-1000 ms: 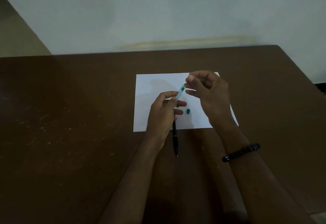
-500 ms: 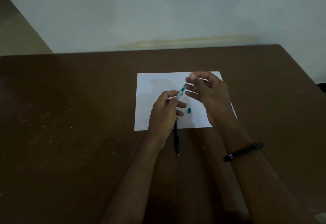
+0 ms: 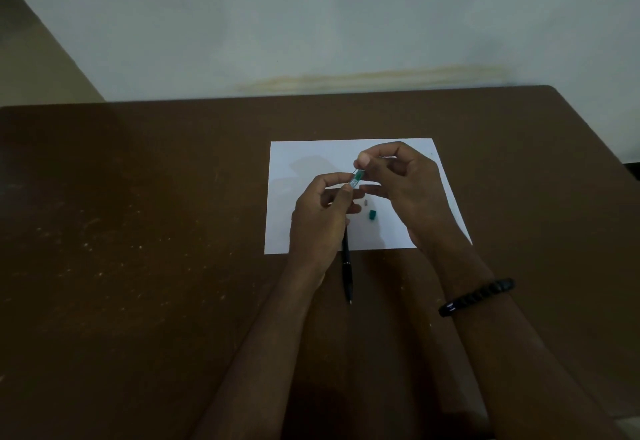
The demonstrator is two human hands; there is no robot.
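A white sheet of paper (image 3: 311,169) lies on the brown table (image 3: 138,231). Above it my left hand (image 3: 320,221) pinches the lower end of a small clear tube with green marks (image 3: 356,179). My right hand (image 3: 405,183) has its thumb and fingers curled at the tube's upper end; what they pinch there is too small to make out. A small green cap (image 3: 372,215) and a tiny grey piece (image 3: 366,202) lie on the paper between my hands. A black pen (image 3: 347,271) lies under my left hand, half on the paper, tip toward me.
A pale wall (image 3: 346,23) stands right behind the table's far edge. The table's right edge runs diagonally at the far right. A black bracelet (image 3: 476,297) is on my right wrist.
My right hand's fingers have shifted slightly at the tube's upper end. A tiny grey piece now shows on the paper near the green cap. My left hand keeps its hold.
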